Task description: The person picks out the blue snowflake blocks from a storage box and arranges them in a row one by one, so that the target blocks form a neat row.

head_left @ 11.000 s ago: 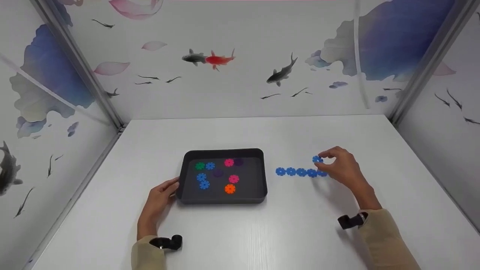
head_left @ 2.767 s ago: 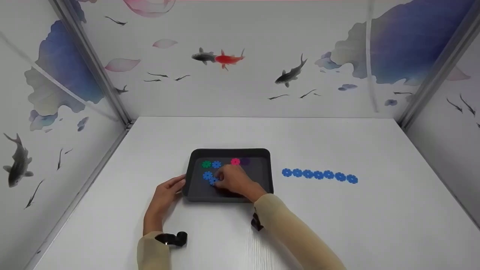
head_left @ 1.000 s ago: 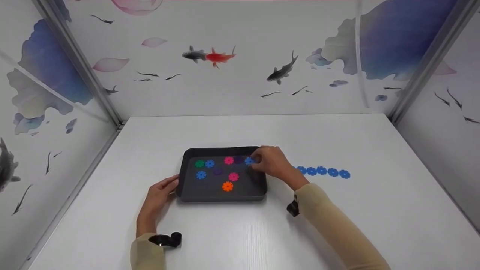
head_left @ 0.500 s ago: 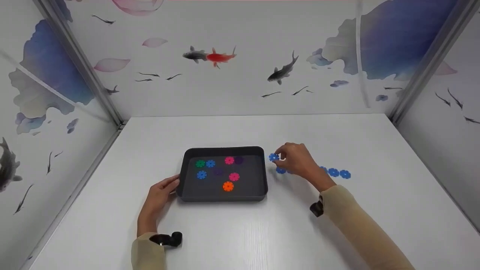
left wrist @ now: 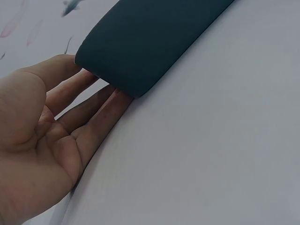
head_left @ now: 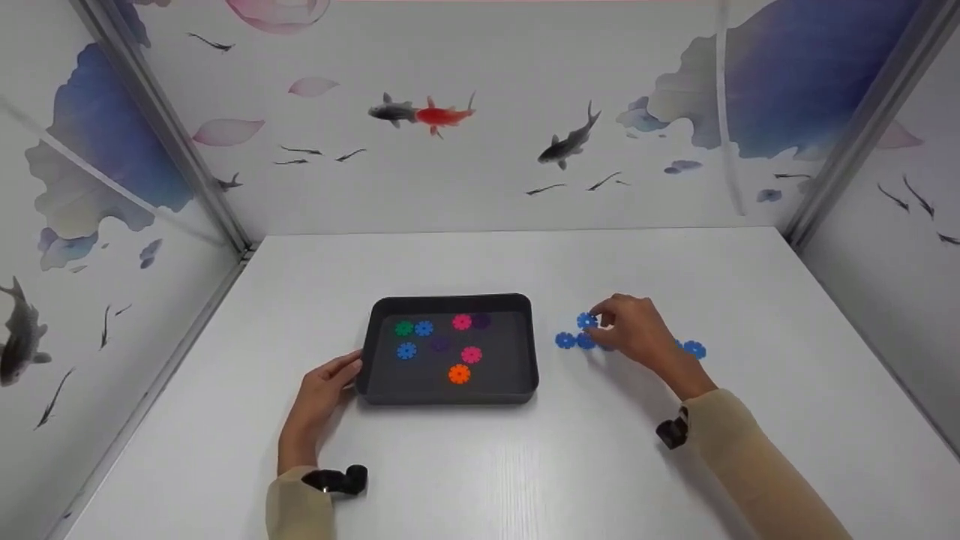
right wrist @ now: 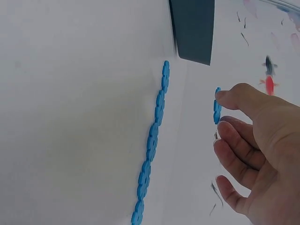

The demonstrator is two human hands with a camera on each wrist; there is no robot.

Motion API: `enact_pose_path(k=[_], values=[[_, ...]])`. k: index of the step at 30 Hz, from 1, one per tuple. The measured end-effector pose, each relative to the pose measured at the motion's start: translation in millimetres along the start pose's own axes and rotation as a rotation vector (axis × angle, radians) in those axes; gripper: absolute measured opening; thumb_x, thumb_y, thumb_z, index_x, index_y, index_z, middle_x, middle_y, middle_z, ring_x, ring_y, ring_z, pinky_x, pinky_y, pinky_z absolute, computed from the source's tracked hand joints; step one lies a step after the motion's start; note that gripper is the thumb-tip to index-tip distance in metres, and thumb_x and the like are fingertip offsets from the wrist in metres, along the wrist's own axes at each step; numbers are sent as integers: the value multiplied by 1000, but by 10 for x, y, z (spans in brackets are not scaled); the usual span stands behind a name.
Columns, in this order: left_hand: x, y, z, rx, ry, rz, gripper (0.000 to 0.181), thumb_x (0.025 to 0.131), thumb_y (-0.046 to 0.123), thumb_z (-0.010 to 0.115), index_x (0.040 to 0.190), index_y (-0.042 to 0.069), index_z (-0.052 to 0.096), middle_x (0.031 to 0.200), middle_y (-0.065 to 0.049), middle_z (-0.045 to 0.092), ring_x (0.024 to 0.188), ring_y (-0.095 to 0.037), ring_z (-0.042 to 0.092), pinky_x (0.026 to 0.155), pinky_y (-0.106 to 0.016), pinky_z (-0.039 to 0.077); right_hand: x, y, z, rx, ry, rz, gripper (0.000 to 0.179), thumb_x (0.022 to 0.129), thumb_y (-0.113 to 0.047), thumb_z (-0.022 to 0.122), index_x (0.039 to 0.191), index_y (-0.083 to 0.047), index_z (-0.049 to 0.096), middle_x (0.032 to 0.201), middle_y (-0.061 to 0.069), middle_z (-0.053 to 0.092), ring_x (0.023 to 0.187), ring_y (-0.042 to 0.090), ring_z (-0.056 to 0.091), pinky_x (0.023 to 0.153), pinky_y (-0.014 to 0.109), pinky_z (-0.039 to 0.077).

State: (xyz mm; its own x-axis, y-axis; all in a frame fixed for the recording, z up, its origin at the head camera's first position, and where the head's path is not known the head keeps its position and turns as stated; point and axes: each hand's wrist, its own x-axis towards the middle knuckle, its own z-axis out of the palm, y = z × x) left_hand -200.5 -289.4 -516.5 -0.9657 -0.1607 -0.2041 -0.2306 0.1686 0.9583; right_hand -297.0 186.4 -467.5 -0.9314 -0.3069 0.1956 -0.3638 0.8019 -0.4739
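Aloft, blue disc (head_left: 586,321) in right grip (head_left: 639,330).

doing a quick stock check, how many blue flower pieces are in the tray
2 in the tray: one blue piece at the back left, just right of the green piece, and another blue piece nearer the front. Nothing seems to hide any more inside.
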Motion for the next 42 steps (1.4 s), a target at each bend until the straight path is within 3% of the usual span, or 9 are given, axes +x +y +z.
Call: enact_pose_path(k=[6, 18, 26, 37, 42], values=[[6, -9, 5, 7, -2, 1, 47, 102, 33, 59, 143, 11, 56, 150, -12, 53, 137, -28, 53, 115, -42, 44, -120, 178, -73, -42, 71, -54, 27, 84, -17, 79, 106, -2, 76, 87, 11, 70, 79, 22, 61, 71, 36, 56], [0, -19, 2, 3, 3, -11, 48, 100, 34, 62, 143, 12, 57, 150, -12, 54, 136, -29, 54, 116, -44, 43, -346, 534, -269, -41, 31, 55, 31, 87, -20, 77, 111, -1, 73, 91, 12, 69, 83, 24, 59, 69, 28, 52], [8, -19, -6, 12, 5, -5, 49, 100, 35, 62, 143, 12, 57, 151, -11, 52, 138, -29, 52, 117, -44, 42, -485, 757, -432, -92, 61, 60, 31, 86, -19, 78, 109, 1, 73, 89, 15, 69, 80, 25, 59, 65, 28, 51], [-4, -3, 6, -77, -20, -11, 46, 103, 26, 58, 145, 8, 53, 153, -15, 49, 140, -31, 49, 119, -44, 40, -698, 1048, -577, -77, 40, 190, 38, 89, -23, 75, 115, 4, 69, 91, 17, 67, 81, 27, 58, 62, 25, 48], [2, -6, 8, -74, -19, -5, 47, 103, 27, 59, 145, 8, 53, 153, -15, 49, 140, -31, 49, 119, -45, 39, -762, 1170, -618, -66, 11, 248, 41, 90, -25, 73, 116, 6, 67, 92, 17, 67, 81, 26, 58, 62, 24, 48]])
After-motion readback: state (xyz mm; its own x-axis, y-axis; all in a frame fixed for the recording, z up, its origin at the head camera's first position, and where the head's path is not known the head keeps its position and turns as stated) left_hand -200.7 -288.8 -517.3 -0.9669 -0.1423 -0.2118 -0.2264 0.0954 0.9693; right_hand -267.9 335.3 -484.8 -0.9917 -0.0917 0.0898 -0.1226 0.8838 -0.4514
